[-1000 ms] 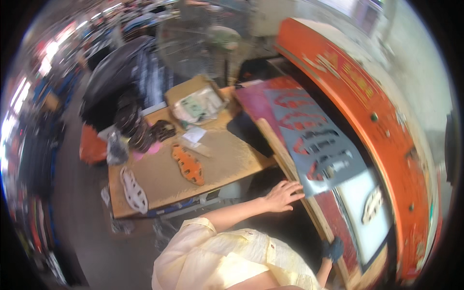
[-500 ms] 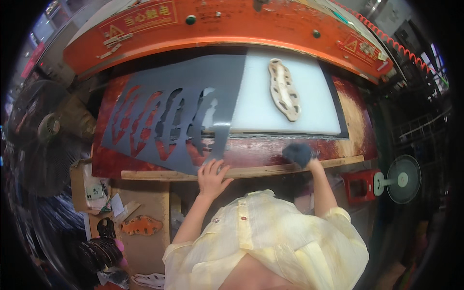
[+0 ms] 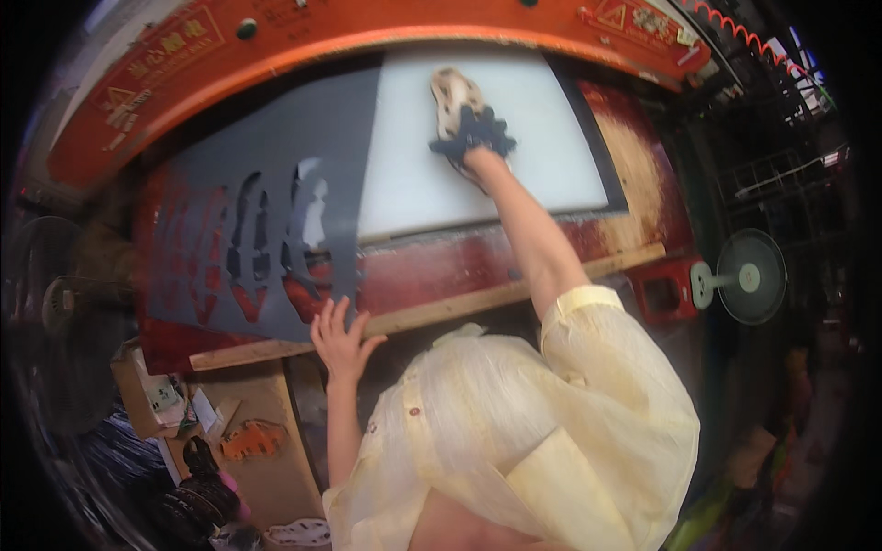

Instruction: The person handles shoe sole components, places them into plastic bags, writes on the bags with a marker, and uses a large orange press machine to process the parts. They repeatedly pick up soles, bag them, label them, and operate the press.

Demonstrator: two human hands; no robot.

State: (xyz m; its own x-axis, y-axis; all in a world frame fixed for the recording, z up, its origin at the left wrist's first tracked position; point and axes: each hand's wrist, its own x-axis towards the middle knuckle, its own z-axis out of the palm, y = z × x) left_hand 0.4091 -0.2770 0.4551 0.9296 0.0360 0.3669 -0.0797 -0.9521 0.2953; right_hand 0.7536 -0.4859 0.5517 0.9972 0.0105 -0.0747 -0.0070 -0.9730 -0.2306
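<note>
My right hand (image 3: 478, 136), in a dark glove, is spread over the lower part of a tan, sole-shaped cutting die (image 3: 448, 96) with cut-outs along its sides. The glove hides the die's near end. Under the die is a white cutting board (image 3: 542, 147). A dark grey sheet (image 3: 303, 129) covers the board's left side, with several sole-shaped holes cut through its near part. At the sheet's near right corner, my bare left hand (image 3: 340, 338) has its fingers apart, the fingertips by the edge.
The orange machine beam (image 3: 367, 44) spans the far side. A wooden strip (image 3: 441, 317) edges the dark red table (image 3: 441, 280). To the right stand a red stool (image 3: 661, 286) and a small fan (image 3: 749, 275). Lower left, an orange sole-shaped piece (image 3: 255, 441) lies on cardboard.
My right hand has reached from the table's near edge up to the die. The left hand stays by the sheet's near corner. The whole view has shifted and tilted.
</note>
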